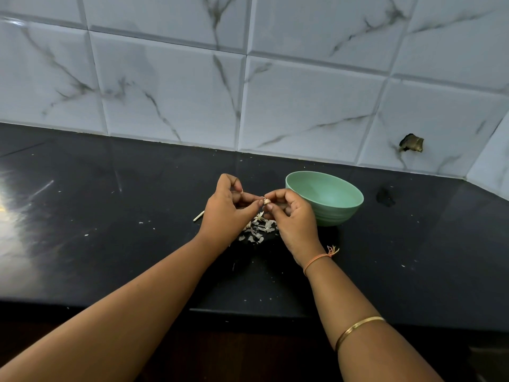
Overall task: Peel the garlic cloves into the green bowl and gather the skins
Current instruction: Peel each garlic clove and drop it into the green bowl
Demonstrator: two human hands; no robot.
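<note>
Currently held: one garlic clove (pixel 266 201), pinched between the fingertips of both hands above the table (pixel 110 216).
Left hand (pixel 228 205): fingers curled, pinching the clove from its 9 o'clock side.
Right hand (pixel 292 216): fingers curled, pinching the clove from its 3 o'clock side.
Green bowl (pixel 337 216): one, on the table at 3 o'clock of the hands, just beside the right hand. No peeled clove shows in the visible part of its inside.
Skins (pixel 260 230): one loose heap at 6 o'clock under the hands, flakes too small to count. Stray specks lie scattered wider.
Pale stalk (pixel 199 216): one, at 8 o'clock of the left hand.
Done: some peeling, judging by the heap.
Left: finish this clove, drop it in the bowl and gather the skins. No other unpeeled cloves are in view.
</note>
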